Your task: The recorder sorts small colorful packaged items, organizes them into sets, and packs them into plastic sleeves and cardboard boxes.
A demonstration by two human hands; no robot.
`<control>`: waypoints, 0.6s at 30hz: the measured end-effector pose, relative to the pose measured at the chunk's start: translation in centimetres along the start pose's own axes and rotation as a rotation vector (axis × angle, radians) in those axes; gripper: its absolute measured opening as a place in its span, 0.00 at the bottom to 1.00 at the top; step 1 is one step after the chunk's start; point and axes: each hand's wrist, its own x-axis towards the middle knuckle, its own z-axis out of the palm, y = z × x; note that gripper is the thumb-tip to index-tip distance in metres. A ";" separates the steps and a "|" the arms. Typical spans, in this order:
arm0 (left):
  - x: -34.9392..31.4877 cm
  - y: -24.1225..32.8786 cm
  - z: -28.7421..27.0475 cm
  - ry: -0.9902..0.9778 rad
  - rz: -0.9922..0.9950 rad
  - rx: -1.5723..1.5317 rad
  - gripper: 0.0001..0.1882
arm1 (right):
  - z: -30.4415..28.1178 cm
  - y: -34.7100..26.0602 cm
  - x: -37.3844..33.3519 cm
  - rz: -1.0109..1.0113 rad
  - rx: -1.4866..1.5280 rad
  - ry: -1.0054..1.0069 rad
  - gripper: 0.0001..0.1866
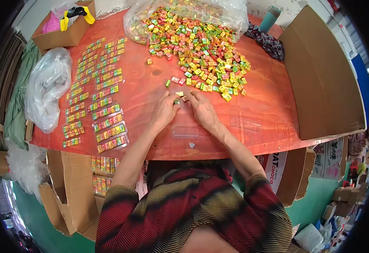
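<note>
Both of my hands work close together over the middle of the red table. My left hand (166, 110) curls its thumb and fingers round a small green box (176, 102). Opposite it, my right hand (204, 110) bends its fingers against a small brownish box (185, 99). A yellow box (179, 93) lies between the fingertips. Just beyond are a green box (168, 83) and a few red boxes (175, 79). In front of my wrists lies a clear plastic tray (193, 132), hard to make out against the tabletop.
A big heap of small coloured boxes (205, 50) spills from a clear bag (133, 25). Filled trays (108, 122) stand in rows at left, beside a crumpled plastic bag (47, 90). A cardboard sheet (323, 80) rises at right. Open cartons (77, 185) sit below the table edge.
</note>
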 end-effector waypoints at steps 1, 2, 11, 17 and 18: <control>0.3 -0.4 0.1 0.005 -0.001 -0.002 0.14 | -0.2 0.2 0.0 0.047 -0.005 0.026 0.20; 0.4 -0.7 0.1 0.030 0.025 0.011 0.14 | -0.2 0.4 0.0 0.097 -0.009 0.054 0.18; 0.3 -1.9 -0.9 0.037 -0.002 0.063 0.14 | 0.5 -1.1 2.1 0.065 -0.250 0.195 0.07; -0.8 -0.9 -1.1 0.091 -0.040 0.100 0.14 | 3.8 -2.3 4.6 -0.045 -0.287 0.126 0.05; -0.9 -1.0 -1.2 0.113 -0.050 0.120 0.14 | 3.9 -2.8 4.5 -0.039 -0.289 0.126 0.05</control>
